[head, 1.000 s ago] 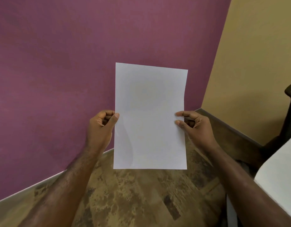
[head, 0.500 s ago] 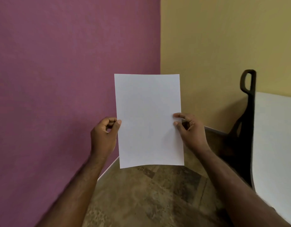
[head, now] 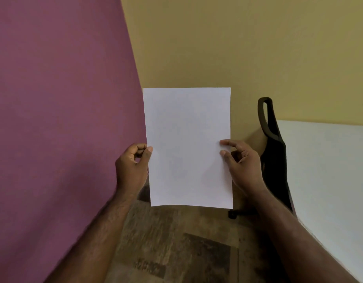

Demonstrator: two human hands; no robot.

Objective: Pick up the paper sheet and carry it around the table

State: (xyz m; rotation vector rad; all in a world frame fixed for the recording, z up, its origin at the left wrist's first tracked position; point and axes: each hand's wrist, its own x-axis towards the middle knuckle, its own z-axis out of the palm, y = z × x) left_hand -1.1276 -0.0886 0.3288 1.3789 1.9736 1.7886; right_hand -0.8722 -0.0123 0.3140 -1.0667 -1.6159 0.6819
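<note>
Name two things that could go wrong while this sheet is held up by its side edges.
The white sheet is only pinched at mid-height by the left hand and right hand, so its unsupported top could flop over or crease. The right hand is close to the black chair, so moving that way might knock the paper against it.

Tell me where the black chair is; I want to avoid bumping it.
In the head view the black chair stands on the right, just beyond the right hand, between the white sheet of paper and the white table.
</note>
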